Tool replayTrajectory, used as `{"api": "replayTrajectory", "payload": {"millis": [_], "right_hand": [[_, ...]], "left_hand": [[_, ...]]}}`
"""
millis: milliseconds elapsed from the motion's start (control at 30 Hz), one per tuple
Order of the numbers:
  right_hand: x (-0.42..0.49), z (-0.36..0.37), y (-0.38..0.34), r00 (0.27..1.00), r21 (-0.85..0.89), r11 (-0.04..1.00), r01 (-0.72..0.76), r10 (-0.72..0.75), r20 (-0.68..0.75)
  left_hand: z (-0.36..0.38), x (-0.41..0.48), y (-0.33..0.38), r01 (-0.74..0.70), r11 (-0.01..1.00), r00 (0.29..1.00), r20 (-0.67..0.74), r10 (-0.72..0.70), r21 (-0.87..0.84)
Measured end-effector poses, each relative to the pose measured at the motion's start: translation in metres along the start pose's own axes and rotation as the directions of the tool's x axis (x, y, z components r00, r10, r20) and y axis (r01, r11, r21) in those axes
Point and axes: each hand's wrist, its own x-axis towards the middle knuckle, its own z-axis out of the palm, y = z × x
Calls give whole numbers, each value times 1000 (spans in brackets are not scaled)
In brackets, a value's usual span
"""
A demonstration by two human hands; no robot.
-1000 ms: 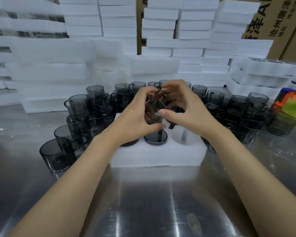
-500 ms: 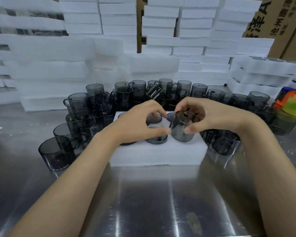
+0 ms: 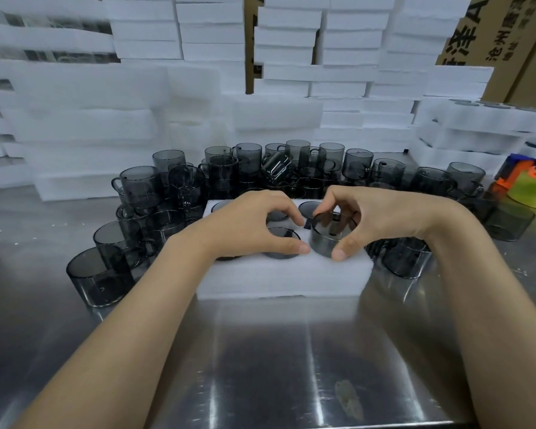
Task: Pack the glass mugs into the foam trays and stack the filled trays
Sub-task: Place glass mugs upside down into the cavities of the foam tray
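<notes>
L hand [image 3: 248, 230] hides tray's [image 3: 285, 277] 9 o'clock slots; arched over seated mug [image 3: 283, 239], grip unclear. R hand [image 3: 381, 218] pinches mug [image 3: 331, 239], thumb on near wall, fingers at far rim, partly sunk in 3 o'clock front slot. Box [image 3: 489, 32] at 1 o'clock: Chinese print, "沧州", rest cut off.

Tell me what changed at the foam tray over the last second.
The glass mug, held up above the foam tray by both hands, came down into the front right pocket; the right hand still grips it. The left hand let go and now arches over the seated mug beside it. Tray and loose mugs stayed put.
</notes>
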Motion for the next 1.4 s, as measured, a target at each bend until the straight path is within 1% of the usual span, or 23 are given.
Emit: {"api": "replayTrajectory", "payload": {"millis": [200, 300, 367, 467, 667, 800, 900, 1000, 1167, 1400], "right_hand": [[-2, -2, -2, 999, -41, 998, -38, 40, 36], [-3, -2, -2, 997, -7, 999, -46, 47, 60], [-3, -3, -2, 999, 11, 1000, -27, 26, 34], [-3, -5, -2, 1000, -12, 1000, -14, 14, -17], [-6, -11, -1, 1000, -20, 1000, -19, 19, 15], [-11, -14, 4, 997, -44, 998, -39, 42, 72], [-9, -14, 3, 997, -80, 995, -63, 67, 50], [-7, -14, 2, 995, -120, 989, -81, 88, 47], [-1, -7, -2, 983, -232, 965, -125, 151, 101], [3, -9, -2, 982, -250, 960, -130, 160, 105]], "left_hand": [[0, 1, 3, -5, 1000, 999, 52, 5, -10], [1, 1, 4, -16, 1000, 998, 56, 16, -1], [1, 0, 4, -18, 1000, 998, 57, 18, 8], [1, 0, 3, -25, 999, 998, 57, 24, 22], [1, 0, 1, -21, 1000, 999, 50, 20, 14], [2, -1, 2, -2, 1000, 999, 46, 2, 3], [3, -3, 5, -9, 999, 1000, 13, 9, -31], [5, -4, 9, -67, 994, 998, -4, 67, -89], [6, -2, 13, -106, 992, 992, 56, 110, -64], [7, 1, 13, -76, 995, 993, 90, 81, -66]]}}
